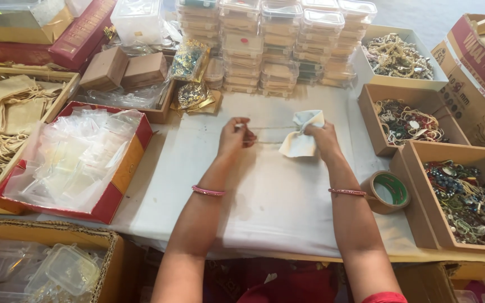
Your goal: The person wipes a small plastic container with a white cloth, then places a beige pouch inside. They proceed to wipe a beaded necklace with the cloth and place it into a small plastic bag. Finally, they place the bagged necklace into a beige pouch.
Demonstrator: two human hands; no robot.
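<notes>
A thin chain (270, 128) is stretching between both hands. The left hand (236, 136) is pinching its end with fingers pressed together; the right hand (324, 139) is pinching a pale cloth (301, 133) around it. At four o'clock, a tape roll (387, 191) is lying on the white table cover (265, 202).

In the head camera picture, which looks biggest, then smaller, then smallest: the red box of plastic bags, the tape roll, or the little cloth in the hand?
1. Red box, by far the biggest.
2. Cloth, bunched in the right hand.
3. Tape roll.
The cloth and tape roll look close in size, and the cloth is crumpled, so their order is unsure.
</notes>
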